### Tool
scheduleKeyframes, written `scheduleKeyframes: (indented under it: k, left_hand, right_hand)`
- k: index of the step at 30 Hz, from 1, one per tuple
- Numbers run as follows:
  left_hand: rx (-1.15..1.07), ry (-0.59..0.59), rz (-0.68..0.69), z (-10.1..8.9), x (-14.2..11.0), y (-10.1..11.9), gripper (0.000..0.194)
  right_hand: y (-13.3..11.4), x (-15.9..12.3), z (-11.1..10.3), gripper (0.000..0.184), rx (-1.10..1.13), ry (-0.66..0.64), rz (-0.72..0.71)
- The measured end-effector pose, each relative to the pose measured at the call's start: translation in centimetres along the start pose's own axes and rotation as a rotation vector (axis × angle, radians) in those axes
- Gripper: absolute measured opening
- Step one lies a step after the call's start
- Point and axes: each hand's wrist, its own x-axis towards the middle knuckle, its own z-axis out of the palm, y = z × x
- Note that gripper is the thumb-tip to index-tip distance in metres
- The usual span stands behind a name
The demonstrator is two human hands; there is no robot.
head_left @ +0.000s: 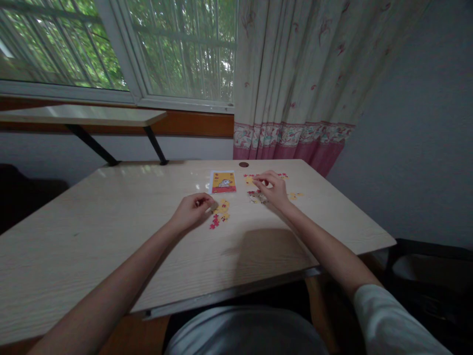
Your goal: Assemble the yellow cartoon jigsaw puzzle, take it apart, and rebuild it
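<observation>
Between the thumb and fingers of my left hand [194, 207] is a greyish-brown jigsaw piece [213, 206], held at the edge of a small group of yellow and red jigsaw pieces [223, 207]. My right hand [272, 188] is closed in a pinch above other pieces, and whatever its fingertips hold is too small to make out. Below it lie dark and white pieces [254, 197], partly covered by the hand. Past the fingers run red and yellow pieces [248, 177]. A picture card [223, 182] with a white animal on yellow and red lies between my hands, farther back.
The pale wooden table [129, 246] has a round cable hole [244, 164] near its back edge. A raised shelf [84, 116] on dark legs stands at the back left. A few yellow pieces [294, 196] lie right of my right hand. A curtain [291, 98] hangs behind.
</observation>
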Motion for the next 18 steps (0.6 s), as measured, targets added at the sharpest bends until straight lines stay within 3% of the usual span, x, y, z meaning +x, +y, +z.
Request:
scheduleKeyframes:
  k: [4,18]
  left_hand:
    - [0.145,-0.012,0.047,-0.53,0.22,-0.62,0.026]
    - [0.52,-0.084,0.201,-1.18,0.05,-0.28,0.029]
  right_hand:
    - [0.58,0.27,-0.58,0.015,0.01,0.05,0.012]
    - [0.72,-0.04,-0.2,0.017,-0.018,-0.025,-0.042]
